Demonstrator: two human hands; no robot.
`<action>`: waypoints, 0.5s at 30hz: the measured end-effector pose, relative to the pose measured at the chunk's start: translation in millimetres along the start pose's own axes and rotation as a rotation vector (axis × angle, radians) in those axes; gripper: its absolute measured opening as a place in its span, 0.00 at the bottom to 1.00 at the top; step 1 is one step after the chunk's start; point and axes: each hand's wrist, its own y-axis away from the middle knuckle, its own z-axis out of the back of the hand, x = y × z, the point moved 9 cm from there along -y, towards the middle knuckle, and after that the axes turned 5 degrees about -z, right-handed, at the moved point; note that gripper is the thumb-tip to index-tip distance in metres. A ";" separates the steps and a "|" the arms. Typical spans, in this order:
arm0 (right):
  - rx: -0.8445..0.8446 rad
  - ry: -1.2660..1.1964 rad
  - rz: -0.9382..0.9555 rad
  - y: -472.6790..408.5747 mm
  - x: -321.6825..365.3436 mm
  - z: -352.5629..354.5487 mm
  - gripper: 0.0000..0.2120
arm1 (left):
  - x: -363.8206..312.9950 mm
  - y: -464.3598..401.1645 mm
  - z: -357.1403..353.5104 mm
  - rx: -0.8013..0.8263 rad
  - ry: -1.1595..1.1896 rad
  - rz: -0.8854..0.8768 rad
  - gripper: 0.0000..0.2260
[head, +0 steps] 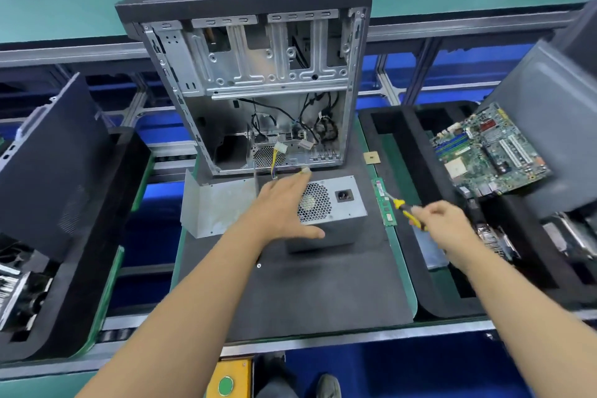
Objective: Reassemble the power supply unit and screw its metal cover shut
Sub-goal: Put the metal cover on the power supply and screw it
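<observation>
Grey metal box-shaped power supply unit (326, 210) with honeycomb fan grille and black socket is sitting in centre frame on the dark grey foam work mat (323, 287), just below the open case. Left hand (284, 203) is lying over its upper left corner, fingers straight and spread, thumb along the front edge, gripping nothing. Bent grey sheet-metal cover (216, 207) is standing to the left of the unit, touching or just beside it; cannot tell which. Bundle of yellow and black wires with white plugs (279, 155) is running from the unit up toward the case.

Right hand (442, 226), right of centre, is curling its fingers around a yellow-and-black-handled screwdriver (405, 210), tip pointing up-left over a green RAM stick (384, 202) lying at the mat's right edge.

Open silver-and-black tower computer case (255, 87) is standing upright in upper centre. Small tan square chip (371, 158) is lying right of the case. Green motherboard (487, 155) is leaning tilted at right. A small silver screw (258, 265) is lying on the mat below the left wrist.
</observation>
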 end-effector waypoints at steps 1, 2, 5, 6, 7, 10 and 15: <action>-0.043 0.012 -0.038 0.0 -17.6 -7.4 0.11 | -1.1 -5.6 -4.7 0.047 -0.049 -0.005 0.54; -0.087 0.028 -0.065 2.1 -29.1 -15.5 0.12 | -1.1 -9.4 -7.9 0.076 -0.085 0.001 0.54; -0.122 0.061 -0.064 6.4 -39.5 -42.2 0.14 | -0.6 -12.6 -7.1 0.052 -0.106 0.038 0.51; -0.098 0.094 -0.045 6.4 -40.5 -51.7 0.14 | -3.7 -10.5 -4.2 0.016 -0.113 0.032 0.50; -0.073 0.134 -0.028 5.6 -42.1 -59.2 0.13 | -9.3 -6.8 0.4 -0.048 -0.142 0.007 0.48; -0.087 0.246 0.003 8.0 -44.5 -66.4 0.11 | -33.2 11.2 9.0 -0.317 -0.328 -0.105 0.44; -0.165 0.004 0.124 25.1 -27.1 -65.7 0.14 | -36.0 41.3 -32.1 -0.388 -0.429 -0.078 0.53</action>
